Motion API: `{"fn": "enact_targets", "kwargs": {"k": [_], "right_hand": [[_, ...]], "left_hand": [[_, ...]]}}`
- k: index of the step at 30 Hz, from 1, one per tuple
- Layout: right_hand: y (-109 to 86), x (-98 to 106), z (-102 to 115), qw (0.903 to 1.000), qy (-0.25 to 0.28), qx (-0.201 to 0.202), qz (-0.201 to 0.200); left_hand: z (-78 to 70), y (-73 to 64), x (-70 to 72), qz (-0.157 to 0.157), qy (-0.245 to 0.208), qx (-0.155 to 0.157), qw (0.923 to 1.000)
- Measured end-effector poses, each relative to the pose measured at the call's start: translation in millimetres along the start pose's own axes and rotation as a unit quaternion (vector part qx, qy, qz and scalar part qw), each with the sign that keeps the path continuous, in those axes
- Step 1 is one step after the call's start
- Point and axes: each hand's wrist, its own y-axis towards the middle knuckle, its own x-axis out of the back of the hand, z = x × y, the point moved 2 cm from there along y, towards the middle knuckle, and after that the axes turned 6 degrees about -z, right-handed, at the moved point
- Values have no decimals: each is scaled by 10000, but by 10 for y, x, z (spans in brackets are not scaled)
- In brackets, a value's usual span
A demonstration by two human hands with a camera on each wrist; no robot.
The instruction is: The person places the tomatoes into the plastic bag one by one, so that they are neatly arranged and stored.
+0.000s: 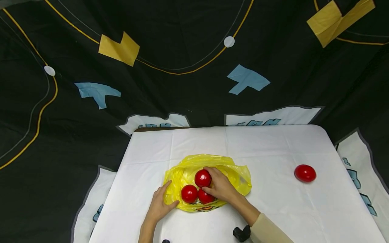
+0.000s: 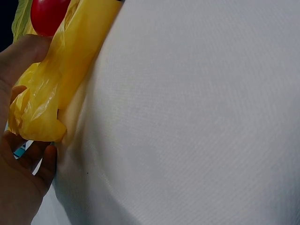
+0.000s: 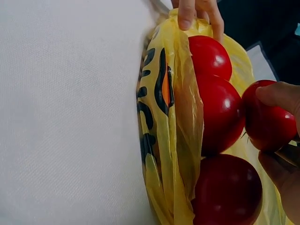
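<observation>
A yellow plastic bag [image 1: 240,180] lies on the white table with its mouth spread and several red tomatoes in it. My right hand [image 1: 221,185] reaches over the bag and holds one tomato [image 3: 269,117] between thumb and fingers. Beneath and beside it are other tomatoes, such as one at the left [image 1: 189,193] and one at the front [image 3: 229,192], partly covered by the bag's edge. My left hand [image 1: 161,202] holds the bag's left side, its thumb at the rim; in the left wrist view its lower fingers [image 2: 44,168] show below the yellow plastic.
Another red tomato [image 1: 305,173] lies alone on the right side of the white-covered table [image 1: 273,145]. Behind the table hangs a black cloth [image 1: 182,94] with yellow and blue patches. A black device [image 1: 242,233] sits by the right sleeve.
</observation>
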Motion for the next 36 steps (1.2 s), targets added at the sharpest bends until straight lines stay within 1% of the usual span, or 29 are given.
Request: {"fn": "enact_targets", "kwargs": {"k": [6, 17, 23, 30, 36], "right_hand": [[47, -66, 29, 9999, -61, 86, 34], [105, -215, 20, 9996, -208, 18, 165], [112, -254, -13, 9996, -227, 41, 135], [112, -280, -38, 9996, -218, -50, 153], [130, -304, -46, 9994, -256, 11, 212]], "left_hand": [[-3, 10, 2, -6, 35, -4, 10000], [7, 0, -22, -2, 62, 2, 10000], [-7, 0, -15, -4, 66, 25, 10000], [-4, 0, -16, -90, 57, -43, 9999], [-1, -1, -20, -136, 10, -96, 9999]]}}
